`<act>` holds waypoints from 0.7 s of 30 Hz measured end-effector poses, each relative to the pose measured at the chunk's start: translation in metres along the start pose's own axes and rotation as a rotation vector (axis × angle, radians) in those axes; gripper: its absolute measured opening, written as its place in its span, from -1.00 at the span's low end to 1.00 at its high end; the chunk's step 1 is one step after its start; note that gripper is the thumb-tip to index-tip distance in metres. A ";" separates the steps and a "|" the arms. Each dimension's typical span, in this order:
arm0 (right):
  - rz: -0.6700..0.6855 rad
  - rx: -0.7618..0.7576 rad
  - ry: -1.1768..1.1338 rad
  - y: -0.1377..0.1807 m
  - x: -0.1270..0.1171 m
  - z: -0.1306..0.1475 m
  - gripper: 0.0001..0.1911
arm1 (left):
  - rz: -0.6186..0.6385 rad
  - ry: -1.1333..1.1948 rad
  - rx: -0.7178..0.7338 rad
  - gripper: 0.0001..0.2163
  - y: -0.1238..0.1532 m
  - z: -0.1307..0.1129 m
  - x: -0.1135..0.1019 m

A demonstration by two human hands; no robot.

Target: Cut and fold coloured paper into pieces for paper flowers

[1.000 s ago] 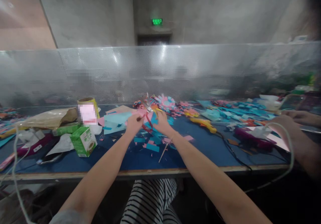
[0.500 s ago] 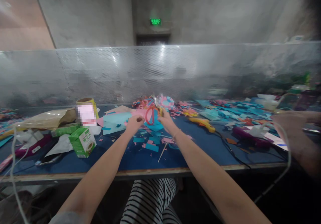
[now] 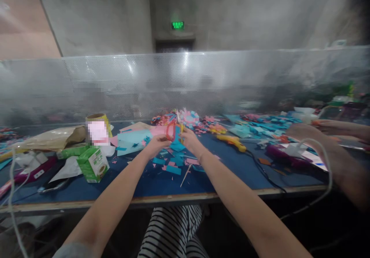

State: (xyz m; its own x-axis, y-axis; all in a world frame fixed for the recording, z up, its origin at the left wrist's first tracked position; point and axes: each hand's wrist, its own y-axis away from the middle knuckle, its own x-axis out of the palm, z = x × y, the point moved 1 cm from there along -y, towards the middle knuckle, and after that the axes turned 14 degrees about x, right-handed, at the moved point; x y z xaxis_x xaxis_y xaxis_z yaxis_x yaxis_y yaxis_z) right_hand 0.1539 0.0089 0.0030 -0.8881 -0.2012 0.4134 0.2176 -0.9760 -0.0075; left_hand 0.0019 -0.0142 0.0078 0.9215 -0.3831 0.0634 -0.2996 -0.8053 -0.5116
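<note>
In front of me, above the littered table, is what looks like a pair of scissors [image 3: 171, 130], with a red loop, a yellow part and a silver blade pointing away. My right hand [image 3: 188, 138] is closed around its yellow side. The fingers of my left hand [image 3: 158, 143] are closed at the red loop, partly hidden by it. Beneath and behind both hands lie a pink paper sheet [image 3: 160, 131], a pale blue sheet [image 3: 131, 140] and blue paper scraps [image 3: 173, 170]. Beyond them sits a pink, white and blue paper flower [image 3: 190, 116].
At left stand a green box [image 3: 93, 165] and a roll of tape [image 3: 98, 129]. A yellow glue gun [image 3: 232, 142] with a black cord lies right of my hands, near a purple power strip [image 3: 280, 154]. Another person's hand [image 3: 306, 133] reaches in at right. A perforated screen [image 3: 173, 81] stands behind.
My left hand has moved right and its fingers have come to the red loop. The loop has tilted and looks narrower. The neighbour's hands have shifted left.
</note>
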 end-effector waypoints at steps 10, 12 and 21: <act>0.300 0.221 -0.049 0.018 0.010 0.004 -0.71 | 0.099 0.289 -0.169 -0.76 0.007 -0.013 0.001; 0.340 0.223 -0.038 0.020 0.011 0.005 -0.71 | 0.104 0.276 -0.191 -0.75 0.008 -0.013 0.000; 0.190 0.110 0.007 0.015 0.009 0.005 -0.72 | -0.020 0.132 -0.092 -0.75 0.004 -0.013 0.002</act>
State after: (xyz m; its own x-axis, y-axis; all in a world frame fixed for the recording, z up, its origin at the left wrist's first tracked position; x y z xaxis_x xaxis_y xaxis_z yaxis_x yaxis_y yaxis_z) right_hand 0.1513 -0.0074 0.0108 -0.8294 -0.3820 0.4077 0.4243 -0.9054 0.0147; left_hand -0.0001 -0.0238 0.0167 0.8889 -0.4177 0.1881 -0.3081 -0.8490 -0.4293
